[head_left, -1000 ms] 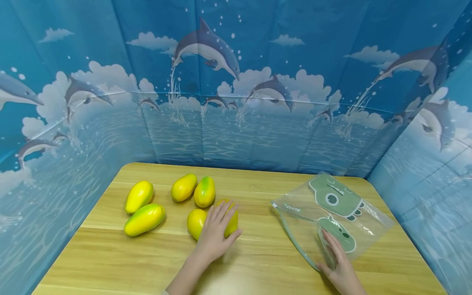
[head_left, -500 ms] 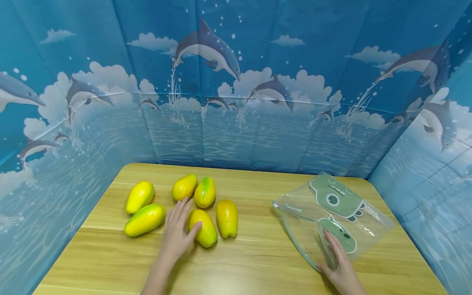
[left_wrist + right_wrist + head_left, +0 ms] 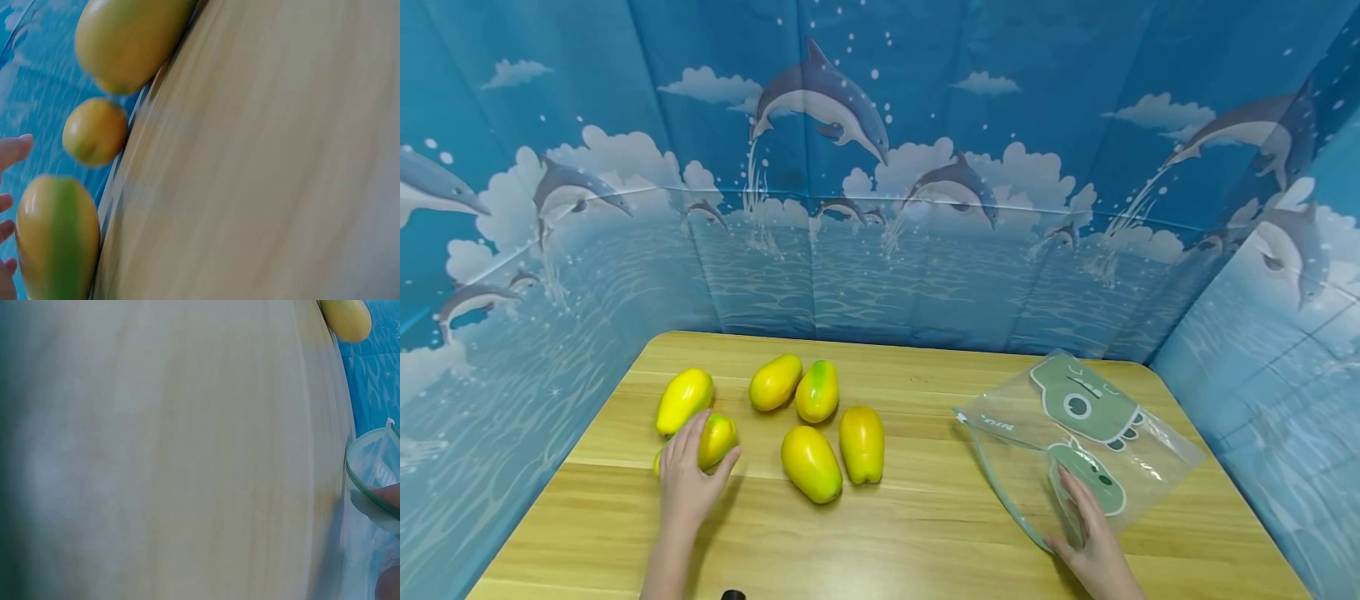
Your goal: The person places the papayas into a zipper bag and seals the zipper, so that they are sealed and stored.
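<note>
My left hand (image 3: 688,479) is over the front-left mango (image 3: 718,440), a yellow fruit tinged green, and covers part of it. Its fingers are spread and only loosely bent; in the left wrist view, fingertips (image 3: 7,228) lie along the side of a green-striped mango (image 3: 59,237). Whether they press on it is unclear. On the right, my right hand (image 3: 1093,537) holds the green-rimmed mouth of a clear zip bag (image 3: 1000,467) printed with a green cartoon animal. The right wrist view shows one finger (image 3: 390,495) behind the bag's green rim (image 3: 359,478).
Another mango (image 3: 685,400) lies just behind the left hand. Mid-table are several more, including a front one (image 3: 811,465) and one beside it (image 3: 862,444). A dolphin-print curtain (image 3: 880,250) surrounds the wooden table (image 3: 925,533). A small black object (image 3: 733,595) shows at the bottom edge.
My left hand has moved left, from the two front middle mangoes past the gap to the front-left mango. The mangoes have stayed in place. My right hand and the bag have hardly moved.
</note>
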